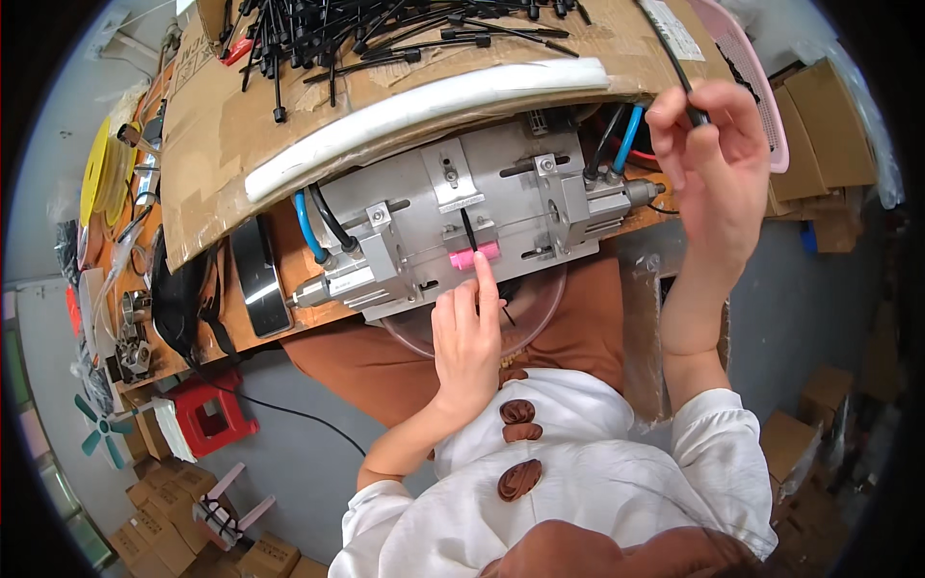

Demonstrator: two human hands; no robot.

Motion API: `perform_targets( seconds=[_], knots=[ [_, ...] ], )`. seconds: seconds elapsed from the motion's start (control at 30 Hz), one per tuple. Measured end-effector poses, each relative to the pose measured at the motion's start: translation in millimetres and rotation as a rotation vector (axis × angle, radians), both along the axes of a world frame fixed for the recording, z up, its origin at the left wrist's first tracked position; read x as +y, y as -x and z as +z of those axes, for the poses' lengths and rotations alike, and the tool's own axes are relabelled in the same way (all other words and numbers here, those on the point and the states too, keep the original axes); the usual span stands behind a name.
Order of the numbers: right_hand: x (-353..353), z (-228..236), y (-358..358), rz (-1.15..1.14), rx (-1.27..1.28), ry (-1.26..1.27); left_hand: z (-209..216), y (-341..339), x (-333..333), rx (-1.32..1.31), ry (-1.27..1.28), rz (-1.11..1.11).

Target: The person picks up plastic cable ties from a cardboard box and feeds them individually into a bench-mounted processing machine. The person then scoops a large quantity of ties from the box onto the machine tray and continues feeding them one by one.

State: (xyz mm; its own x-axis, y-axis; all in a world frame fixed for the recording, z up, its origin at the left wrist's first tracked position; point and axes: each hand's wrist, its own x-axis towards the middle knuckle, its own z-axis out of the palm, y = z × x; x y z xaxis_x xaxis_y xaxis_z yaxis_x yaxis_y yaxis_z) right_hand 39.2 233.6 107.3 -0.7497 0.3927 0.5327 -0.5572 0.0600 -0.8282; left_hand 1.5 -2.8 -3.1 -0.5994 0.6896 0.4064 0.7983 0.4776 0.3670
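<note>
My left hand (467, 332) reaches over the front of a grey metal fixture (405, 169). Its index finger is stretched out and rests on a thin black rod (469, 228) beside a bright pink block (475, 254). The other fingers are curled, with the thumb close to a thin dark end that shows past the hand; the grip underneath is partly hidden. Up at the right, my right hand (711, 144) pinches the end of another black rod (674, 60) between thumb and fingers. That rod slants up and away over the cardboard.
Many black rods with thicker ends (318, 34) lie piled on cardboard (207, 125) behind a white padded strip (424, 116). Blue tubes (308, 226) and cylinders flank the fixture. A phone (258, 279) lies left, a pink basket (761, 87) stands right, and a clear bowl (544, 313) sits below.
</note>
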Motion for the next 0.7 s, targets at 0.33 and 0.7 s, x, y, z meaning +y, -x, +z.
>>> perform_targets(
  seconds=[0.33,0.7],
  knots=[
    [-86.0,-68.7,-34.7,-0.392,-0.183,-0.761,24.0,11.5,-7.5,-0.062,0.118,-0.087],
    [-118.1,-114.1,-24.9,-0.192,-0.455,-0.912,116.9,226.8,12.3,-0.106,0.027,0.057]
  ],
)
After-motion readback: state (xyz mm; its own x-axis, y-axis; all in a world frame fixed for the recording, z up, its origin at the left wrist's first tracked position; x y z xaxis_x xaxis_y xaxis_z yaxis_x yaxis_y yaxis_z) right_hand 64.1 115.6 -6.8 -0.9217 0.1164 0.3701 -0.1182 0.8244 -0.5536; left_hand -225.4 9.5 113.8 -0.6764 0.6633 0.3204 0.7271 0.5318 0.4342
